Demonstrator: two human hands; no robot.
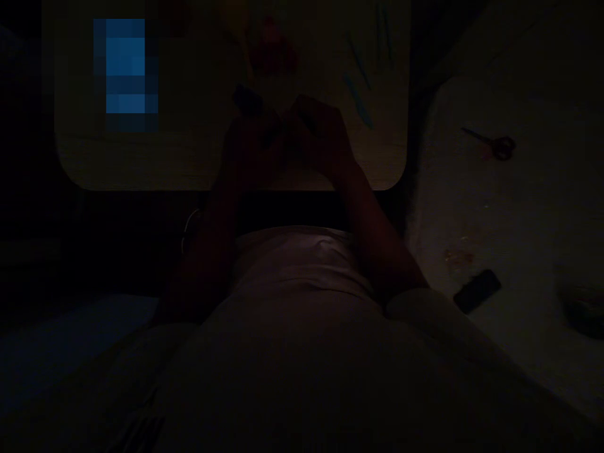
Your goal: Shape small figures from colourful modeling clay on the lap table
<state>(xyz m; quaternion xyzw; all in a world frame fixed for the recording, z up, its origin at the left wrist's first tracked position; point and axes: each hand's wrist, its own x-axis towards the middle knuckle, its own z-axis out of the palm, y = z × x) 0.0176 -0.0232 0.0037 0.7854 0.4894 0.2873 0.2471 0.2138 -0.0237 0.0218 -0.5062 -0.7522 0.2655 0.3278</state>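
The picture is very dark. My left hand [252,145] and my right hand [321,132] meet over the near part of the table [141,170], close to its front edge. Both have curled fingers, brought together at the tips. Whatever they may hold between them is lost in the shadow. Just beyond my left hand is a small dark lump [248,99], and I cannot tell whether the hand touches it. Farther back lies a red lumpy thing [274,53], with a yellowish thing [233,16] to its left.
Several slim sticks or tools, one of them a blue tool [358,100], lie at the table's right. On a pale surface to the right are scissors [503,148], a dark flat rectangular thing [477,291] and a dark rounded thing [585,314]. Blue pixelated blocks cover the upper left.
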